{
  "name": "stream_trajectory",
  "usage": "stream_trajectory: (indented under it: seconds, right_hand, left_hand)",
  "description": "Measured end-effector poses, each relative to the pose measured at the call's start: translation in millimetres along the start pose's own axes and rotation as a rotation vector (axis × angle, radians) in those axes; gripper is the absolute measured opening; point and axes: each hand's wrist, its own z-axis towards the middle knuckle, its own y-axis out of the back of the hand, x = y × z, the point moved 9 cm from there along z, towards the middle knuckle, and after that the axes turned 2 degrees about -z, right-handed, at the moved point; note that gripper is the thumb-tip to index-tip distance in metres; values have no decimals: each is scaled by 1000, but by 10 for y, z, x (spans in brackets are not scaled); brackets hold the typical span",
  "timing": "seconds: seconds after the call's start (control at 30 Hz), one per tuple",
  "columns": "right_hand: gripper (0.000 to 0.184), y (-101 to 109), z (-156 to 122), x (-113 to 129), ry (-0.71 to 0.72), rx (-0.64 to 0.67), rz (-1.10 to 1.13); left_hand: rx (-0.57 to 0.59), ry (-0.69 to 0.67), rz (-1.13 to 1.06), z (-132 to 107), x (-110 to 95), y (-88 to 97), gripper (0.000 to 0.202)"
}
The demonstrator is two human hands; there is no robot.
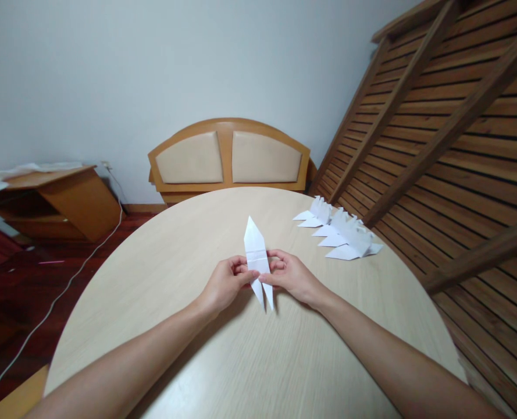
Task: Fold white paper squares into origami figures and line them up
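Note:
A white folded paper piece (256,250), long and pointed at the top with two narrow points at the bottom, is held up over a round light-wood table (206,361). My left hand (225,283) pinches its left edge near the middle. My right hand (291,275) pinches the right edge at the same height. Both hands have their fingers closed on the paper. The paper's lower points hang just above the tabletop.
Several finished white folded paper figures (343,233) stand in a row on the table's far right. A padded wooden headboard (228,156) stands behind the table. A slatted wooden frame (450,145) leans at the right. A low wooden cabinet (61,201) and a white cable (61,291) lie at the left.

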Motion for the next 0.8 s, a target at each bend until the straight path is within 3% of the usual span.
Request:
stream_trajectory:
  seconds: [0.33, 0.53, 0.67, 0.8]
  right_hand:
    - [54, -75, -43, -92, -68, 88, -75]
    - [42, -127, -43, -51, -21, 119, -60]
    - [44, -157, -28, -22, 6, 133, -104]
    - [44, -140, -31, -42, -26, 137, -93]
  left_hand:
    - [-130, -68, -72, -5, -83, 139, 33]
    - [-95, -56, -104, -7, -76, 97, 33]
    - [-42, -31, -131, -10, -44, 25, 34]
    - [-95, -35, -118, -20, -56, 61, 31]
